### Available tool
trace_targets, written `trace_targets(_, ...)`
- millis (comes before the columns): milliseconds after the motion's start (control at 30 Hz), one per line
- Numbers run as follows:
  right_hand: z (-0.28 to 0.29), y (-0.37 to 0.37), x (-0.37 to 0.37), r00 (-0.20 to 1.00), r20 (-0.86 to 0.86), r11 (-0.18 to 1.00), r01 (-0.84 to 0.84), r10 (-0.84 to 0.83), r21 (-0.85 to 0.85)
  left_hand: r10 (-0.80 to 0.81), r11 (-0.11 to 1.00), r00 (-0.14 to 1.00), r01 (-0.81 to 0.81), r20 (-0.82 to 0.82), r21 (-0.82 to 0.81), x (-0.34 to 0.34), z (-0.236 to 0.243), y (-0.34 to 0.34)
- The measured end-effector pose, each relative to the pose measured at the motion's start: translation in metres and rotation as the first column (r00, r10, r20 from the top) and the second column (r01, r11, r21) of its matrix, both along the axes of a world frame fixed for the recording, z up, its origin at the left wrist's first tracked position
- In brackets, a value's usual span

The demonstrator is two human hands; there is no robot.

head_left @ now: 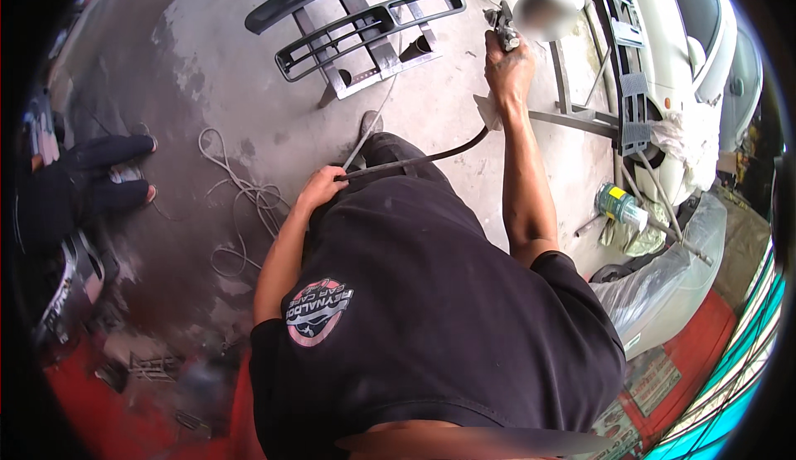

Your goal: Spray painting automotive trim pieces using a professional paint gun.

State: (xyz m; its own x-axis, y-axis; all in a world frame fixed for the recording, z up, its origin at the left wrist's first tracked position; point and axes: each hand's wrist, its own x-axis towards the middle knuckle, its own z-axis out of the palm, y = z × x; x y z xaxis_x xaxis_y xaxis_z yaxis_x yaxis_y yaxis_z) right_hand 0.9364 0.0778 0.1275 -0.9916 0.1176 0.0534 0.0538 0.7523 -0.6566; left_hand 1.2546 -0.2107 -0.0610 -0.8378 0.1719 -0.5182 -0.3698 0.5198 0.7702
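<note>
The spray gun (503, 29) is sitting up high in the right hand (509, 66), near the far side of the concrete floor (224, 70). The right hand's grip is closing tight around the gun's handle, and a round pale cup (547, 4) is standing on top of the gun. A bit of white cloth (489, 111) is peeking out just under that hand's wrist. A dark hose (423, 160) is running down from under the right hand to the left hand (319, 186). The left hand's grip is curling shut around the hose, close to the person's dark shirt (431, 319). A dark car grille (365, 24) is lying on a metal stand (373, 70) on the floor, beyond the left hand and to the left of the gun. A grey metal rack (580, 116) with a dark ribbed part (634, 111) hanging on it is standing just to the right of the gun. A white car (688, 53) is sitting past the rack, at the right edge of the floor. A green and yellow can (618, 203) is resting down low beside the car. A pale rope (240, 190) is lying in loops on the floor to the left of the left hand. Another person's dark legs (91, 178) are showing at the left edge of the floor.
</note>
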Motion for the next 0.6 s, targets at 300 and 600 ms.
trace_targets(300, 0.017, -0.075, 0.035, 0.988, 0.097, 0.991, -0.111, 0.118, -0.075, -0.301, 0.953, 0.952, 0.3, 0.056, 0.028, -0.049, 0.012, -0.063)
trace_targets(600, 0.004, -0.128, 0.009, 0.986, -0.092, 0.973, 0.156, -0.142, 0.17, -0.556, 0.819, 0.829, 0.558, -0.058, 0.135, -0.106, 0.002, -0.164)
